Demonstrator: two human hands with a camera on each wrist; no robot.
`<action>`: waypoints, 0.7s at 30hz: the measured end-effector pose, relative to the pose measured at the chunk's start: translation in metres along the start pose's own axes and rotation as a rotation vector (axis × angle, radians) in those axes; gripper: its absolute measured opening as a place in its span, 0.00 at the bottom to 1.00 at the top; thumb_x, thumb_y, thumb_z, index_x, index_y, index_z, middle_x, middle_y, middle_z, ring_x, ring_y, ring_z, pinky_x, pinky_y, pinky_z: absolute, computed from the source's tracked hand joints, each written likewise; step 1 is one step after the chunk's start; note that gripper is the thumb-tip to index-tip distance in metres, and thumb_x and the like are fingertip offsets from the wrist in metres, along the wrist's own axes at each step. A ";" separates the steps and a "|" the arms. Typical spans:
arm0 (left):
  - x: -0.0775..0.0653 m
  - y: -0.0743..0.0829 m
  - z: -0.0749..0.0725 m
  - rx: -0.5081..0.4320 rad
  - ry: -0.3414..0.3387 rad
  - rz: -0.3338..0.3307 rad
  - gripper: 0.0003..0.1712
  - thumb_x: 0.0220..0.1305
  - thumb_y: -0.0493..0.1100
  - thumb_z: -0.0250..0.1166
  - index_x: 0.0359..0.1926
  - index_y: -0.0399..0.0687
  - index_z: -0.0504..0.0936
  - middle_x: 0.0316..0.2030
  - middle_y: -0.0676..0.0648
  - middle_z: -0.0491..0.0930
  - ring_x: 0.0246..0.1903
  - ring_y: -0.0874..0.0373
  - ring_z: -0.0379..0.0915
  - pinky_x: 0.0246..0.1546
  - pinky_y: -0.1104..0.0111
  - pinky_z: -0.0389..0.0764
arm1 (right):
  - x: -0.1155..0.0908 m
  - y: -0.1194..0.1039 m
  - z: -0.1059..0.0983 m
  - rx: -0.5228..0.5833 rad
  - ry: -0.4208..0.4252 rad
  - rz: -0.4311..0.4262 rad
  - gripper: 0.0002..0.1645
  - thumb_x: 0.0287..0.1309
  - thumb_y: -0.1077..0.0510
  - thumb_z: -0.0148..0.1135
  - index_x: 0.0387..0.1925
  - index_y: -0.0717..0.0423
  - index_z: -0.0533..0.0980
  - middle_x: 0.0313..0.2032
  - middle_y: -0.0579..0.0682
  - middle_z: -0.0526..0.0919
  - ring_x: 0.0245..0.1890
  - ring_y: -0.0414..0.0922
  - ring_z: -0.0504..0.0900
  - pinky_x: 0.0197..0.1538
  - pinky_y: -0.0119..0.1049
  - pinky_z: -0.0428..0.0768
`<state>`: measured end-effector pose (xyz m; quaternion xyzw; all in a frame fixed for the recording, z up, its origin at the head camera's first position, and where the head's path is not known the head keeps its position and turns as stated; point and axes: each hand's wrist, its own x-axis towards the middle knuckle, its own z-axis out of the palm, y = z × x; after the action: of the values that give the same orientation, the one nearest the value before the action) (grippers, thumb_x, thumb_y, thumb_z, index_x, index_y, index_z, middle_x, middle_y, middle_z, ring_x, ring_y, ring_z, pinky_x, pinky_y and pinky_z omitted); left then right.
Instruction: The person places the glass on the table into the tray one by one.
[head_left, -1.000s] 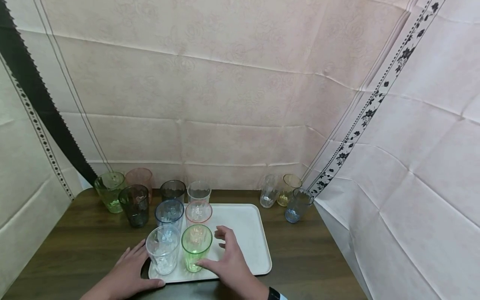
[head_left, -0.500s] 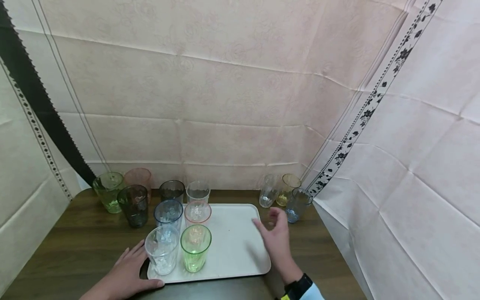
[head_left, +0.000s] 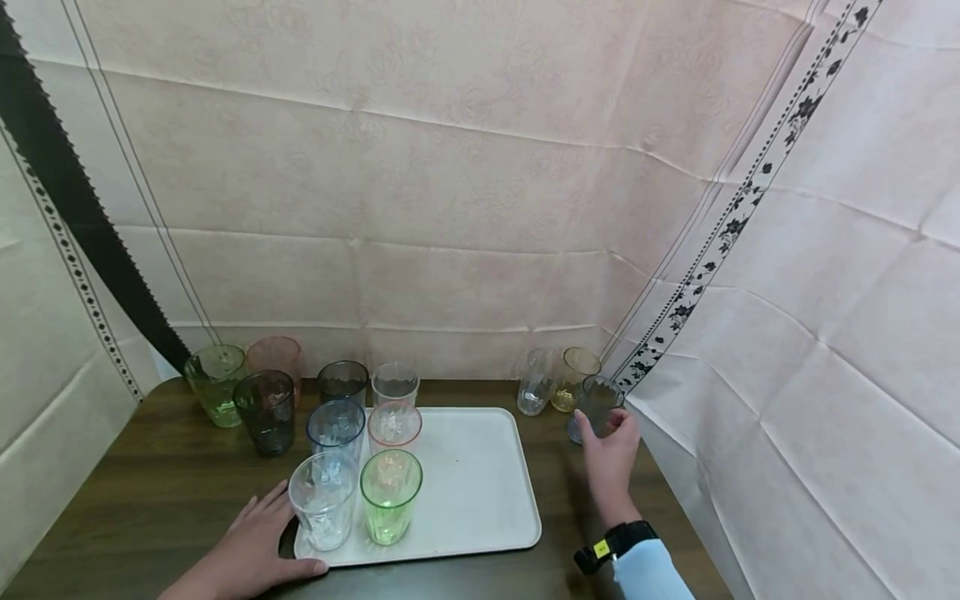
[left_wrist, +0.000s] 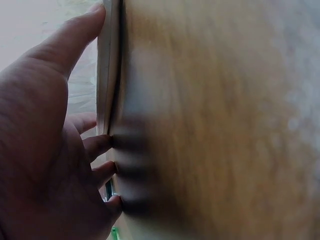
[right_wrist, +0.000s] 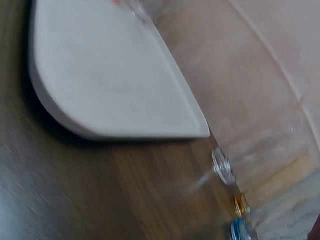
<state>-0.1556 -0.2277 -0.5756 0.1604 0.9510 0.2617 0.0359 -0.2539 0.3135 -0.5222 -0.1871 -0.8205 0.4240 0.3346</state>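
My left hand (head_left: pixel 255 542) rests spread at the near left corner of the white tray (head_left: pixel 480 483). In the left wrist view its thumb and fingertips touch the tray's edge (left_wrist: pixel 107 75). At the table's right side, my right hand (head_left: pixel 613 467) is at the blue glass (head_left: pixel 597 395), thumb and fingers on opposite sides of it; whether they press on it is unclear. The blue glass (right_wrist: pixel 240 230) stands upright on the table, blurred in the right wrist view. Beside it are a yellow glass (head_left: pixel 576 385) and a clear narrow glass (head_left: pixel 535 385).
The tray's left half bears a clear glass (head_left: pixel 324 500), a green glass (head_left: pixel 392 497), a blue-rimmed glass (head_left: pixel 337 425) and a pink-rimmed glass (head_left: pixel 394 422), with more behind. Green (head_left: pixel 216 385), pink and dark glasses (head_left: pixel 266 412) stand left. A cloth wall (head_left: pixel 480 208) encloses the table.
My right hand has left the green glass on the tray and moved right to the blue glass. My left hand stays at the tray's corner.
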 end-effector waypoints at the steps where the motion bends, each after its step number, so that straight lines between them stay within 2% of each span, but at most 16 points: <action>1: 0.000 0.000 0.000 0.000 0.005 0.002 0.69 0.41 0.82 0.69 0.73 0.40 0.66 0.71 0.34 0.65 0.72 0.30 0.49 0.62 0.27 0.49 | 0.005 0.002 0.000 -0.021 0.013 0.001 0.49 0.49 0.30 0.73 0.59 0.57 0.66 0.51 0.56 0.68 0.51 0.52 0.69 0.50 0.45 0.71; 6: -0.001 0.001 0.000 -0.006 0.031 0.018 0.68 0.41 0.81 0.69 0.73 0.41 0.67 0.70 0.34 0.65 0.72 0.30 0.50 0.62 0.28 0.49 | 0.022 0.007 0.000 -0.092 0.009 0.050 0.59 0.44 0.25 0.72 0.65 0.57 0.60 0.55 0.58 0.65 0.52 0.53 0.66 0.49 0.47 0.72; 11: -0.001 0.000 0.001 -0.007 0.042 0.026 0.68 0.41 0.81 0.69 0.73 0.41 0.67 0.70 0.34 0.65 0.72 0.30 0.50 0.63 0.29 0.49 | 0.033 0.003 0.000 -0.093 -0.060 0.088 0.68 0.43 0.24 0.72 0.72 0.57 0.53 0.64 0.61 0.61 0.61 0.56 0.65 0.60 0.53 0.72; 15: -0.001 0.001 0.001 -0.005 0.046 0.024 0.68 0.40 0.81 0.69 0.73 0.41 0.67 0.70 0.34 0.66 0.72 0.31 0.50 0.63 0.29 0.49 | 0.040 -0.002 0.000 -0.076 -0.102 0.089 0.71 0.43 0.24 0.72 0.75 0.56 0.49 0.68 0.61 0.58 0.66 0.57 0.63 0.66 0.56 0.68; 21: 0.000 0.001 0.000 -0.002 0.013 0.006 0.69 0.41 0.82 0.69 0.73 0.40 0.66 0.70 0.33 0.65 0.72 0.31 0.50 0.63 0.29 0.49 | 0.047 -0.002 0.000 -0.073 -0.146 0.081 0.72 0.45 0.25 0.72 0.77 0.56 0.47 0.71 0.62 0.56 0.68 0.59 0.61 0.69 0.58 0.66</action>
<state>-0.1551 -0.2270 -0.5752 0.1617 0.9505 0.2639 0.0291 -0.2878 0.3402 -0.5024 -0.2005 -0.8495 0.4195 0.2494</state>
